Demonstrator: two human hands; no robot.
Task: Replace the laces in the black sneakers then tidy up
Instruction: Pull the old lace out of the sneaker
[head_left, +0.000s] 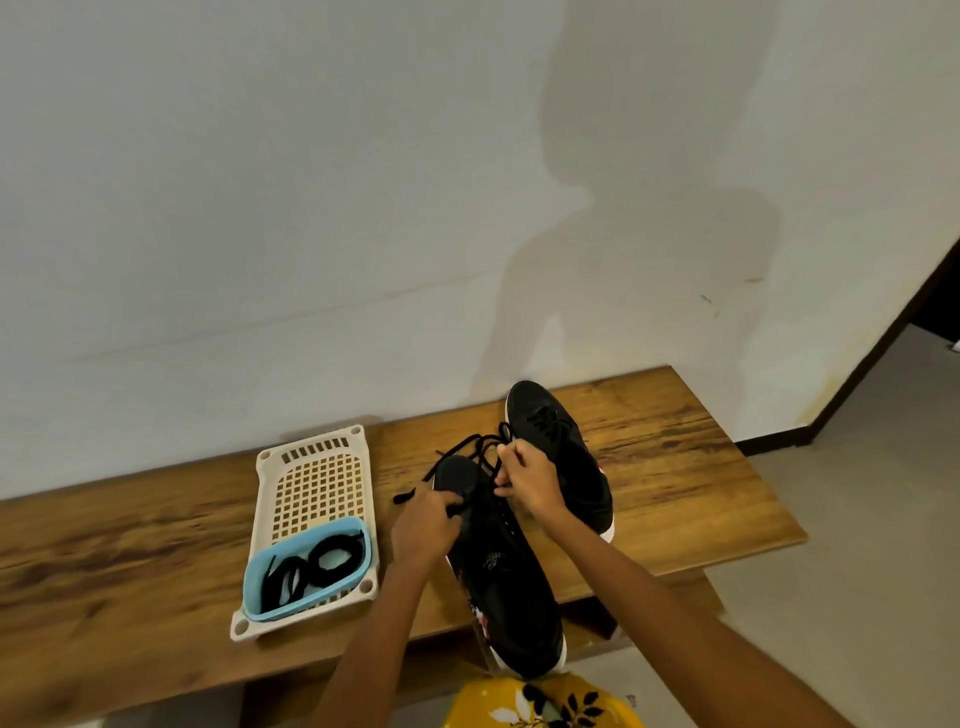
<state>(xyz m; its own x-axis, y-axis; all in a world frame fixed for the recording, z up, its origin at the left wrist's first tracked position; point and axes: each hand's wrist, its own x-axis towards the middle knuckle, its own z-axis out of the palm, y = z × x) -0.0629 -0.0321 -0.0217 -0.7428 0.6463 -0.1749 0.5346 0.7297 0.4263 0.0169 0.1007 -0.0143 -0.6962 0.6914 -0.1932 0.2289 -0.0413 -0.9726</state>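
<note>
Now the right hand (530, 480) pinches the lace (470, 452) above the near sneaker (498, 571), toe pointing away; left hand (426, 525) grips its toe.

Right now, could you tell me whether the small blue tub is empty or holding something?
Holding something: the blue tub has coiled black laces lying inside it, and it sits in the cream tray.

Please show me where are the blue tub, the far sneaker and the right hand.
blue tub (254, 592): head view, on its left wall.
far sneaker (592, 483): head view, on its black side.
right hand (530, 480): head view, on its back.
</note>
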